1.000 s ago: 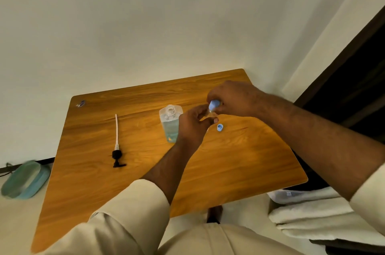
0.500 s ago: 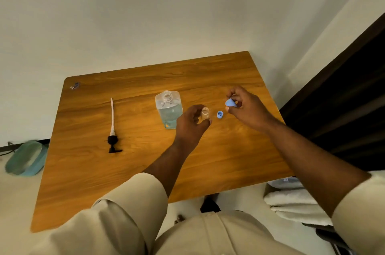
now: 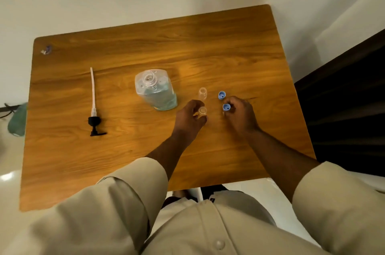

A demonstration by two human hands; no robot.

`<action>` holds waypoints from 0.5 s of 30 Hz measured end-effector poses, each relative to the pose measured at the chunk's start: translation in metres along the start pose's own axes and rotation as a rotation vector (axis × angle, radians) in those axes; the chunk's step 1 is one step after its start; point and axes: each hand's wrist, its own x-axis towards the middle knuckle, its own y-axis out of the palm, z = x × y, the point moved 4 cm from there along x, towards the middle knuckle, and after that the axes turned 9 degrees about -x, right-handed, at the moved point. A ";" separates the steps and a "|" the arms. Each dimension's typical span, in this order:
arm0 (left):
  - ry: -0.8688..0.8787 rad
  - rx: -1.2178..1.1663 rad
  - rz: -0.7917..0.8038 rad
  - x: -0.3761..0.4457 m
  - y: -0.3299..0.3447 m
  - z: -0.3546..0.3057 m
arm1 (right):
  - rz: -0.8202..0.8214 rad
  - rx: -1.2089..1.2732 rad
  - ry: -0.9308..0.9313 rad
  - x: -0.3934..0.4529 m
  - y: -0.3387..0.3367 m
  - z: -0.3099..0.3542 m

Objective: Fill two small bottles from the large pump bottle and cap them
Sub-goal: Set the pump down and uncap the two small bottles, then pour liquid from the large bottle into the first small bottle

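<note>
Small object (image 3: 46, 49) at table (image 3: 239, 46) far corner: too small to identify. Green item (image 3: 17, 119) cut by left edge.

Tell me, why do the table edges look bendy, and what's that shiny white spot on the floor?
Head view: the wide-angle lens bows the table edges; the white spot is light glare on the glossy floor; the small clear bottles look faint and slightly soft.

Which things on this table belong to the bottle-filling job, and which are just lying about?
Belong to the job:
large bottle, pump removed
small bottle in left hand
second small bottle
blue cap in right hand
second blue cap

Lying about:
small scrap at far left corner
</note>
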 end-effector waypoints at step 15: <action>-0.025 0.062 0.062 -0.003 -0.007 -0.003 | 0.117 -0.100 -0.010 -0.005 0.008 -0.011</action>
